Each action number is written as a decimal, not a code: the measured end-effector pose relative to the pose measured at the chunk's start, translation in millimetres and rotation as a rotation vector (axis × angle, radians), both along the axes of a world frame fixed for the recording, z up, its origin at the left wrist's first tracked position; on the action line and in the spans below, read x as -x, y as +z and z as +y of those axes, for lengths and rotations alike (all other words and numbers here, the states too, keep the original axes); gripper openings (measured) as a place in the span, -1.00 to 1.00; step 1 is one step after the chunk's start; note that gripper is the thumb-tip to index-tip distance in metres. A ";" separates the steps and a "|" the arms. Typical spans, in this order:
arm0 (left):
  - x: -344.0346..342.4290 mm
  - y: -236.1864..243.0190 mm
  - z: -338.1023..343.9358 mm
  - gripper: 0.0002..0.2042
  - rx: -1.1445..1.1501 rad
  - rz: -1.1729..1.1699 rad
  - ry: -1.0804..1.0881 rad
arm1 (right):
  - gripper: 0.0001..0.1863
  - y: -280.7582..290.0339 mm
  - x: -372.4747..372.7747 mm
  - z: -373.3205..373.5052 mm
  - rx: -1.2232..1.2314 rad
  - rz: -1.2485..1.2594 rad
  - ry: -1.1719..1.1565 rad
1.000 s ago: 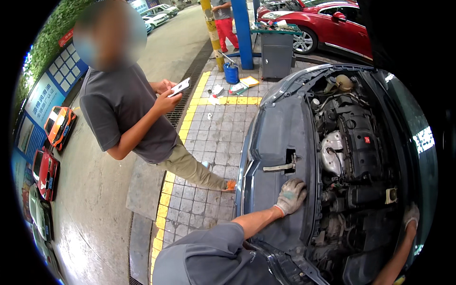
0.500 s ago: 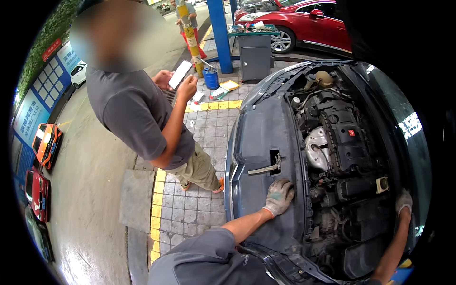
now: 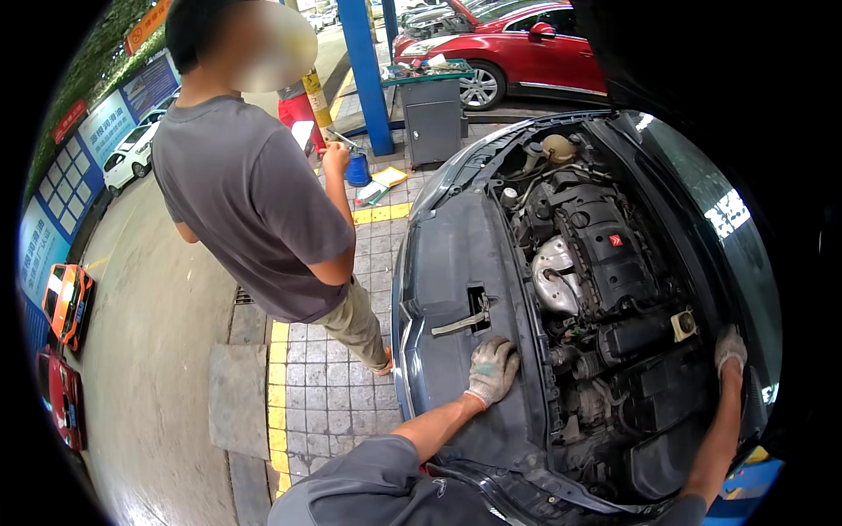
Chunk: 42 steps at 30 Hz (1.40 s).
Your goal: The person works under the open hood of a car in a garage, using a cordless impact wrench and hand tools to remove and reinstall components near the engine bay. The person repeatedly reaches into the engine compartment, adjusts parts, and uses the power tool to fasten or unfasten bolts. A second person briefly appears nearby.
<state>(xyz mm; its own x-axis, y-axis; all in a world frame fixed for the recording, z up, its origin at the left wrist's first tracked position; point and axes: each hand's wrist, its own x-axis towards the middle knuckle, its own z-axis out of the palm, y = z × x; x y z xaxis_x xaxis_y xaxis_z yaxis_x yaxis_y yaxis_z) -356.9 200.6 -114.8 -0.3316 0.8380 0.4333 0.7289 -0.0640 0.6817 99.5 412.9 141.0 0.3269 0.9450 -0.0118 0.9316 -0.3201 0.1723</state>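
Car (image 3: 583, 307) gets cut off (below, right).

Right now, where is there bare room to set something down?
Bare: the dark-grey plastic panel beyond the pale, bar-shaped lever; the grey floor tiles just right of the yellow painted stripe. Crowded: around the black plastic engine cover and silver metal shield.
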 end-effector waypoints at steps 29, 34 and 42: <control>-2.9 6.5 -2.1 -0.67 0.005 -0.029 -0.016 | -0.55 -51.1 -113.5 36.8 -0.161 -0.090 0.431; -1.9 3.3 -8.5 -0.66 0.010 -0.030 0.019 | -0.52 -54.0 -77.6 45.2 -0.116 0.050 0.167; -9.1 5.8 6.4 -0.70 -0.067 -0.041 -0.027 | -0.46 -65.2 -174.5 56.9 -0.188 -0.100 0.433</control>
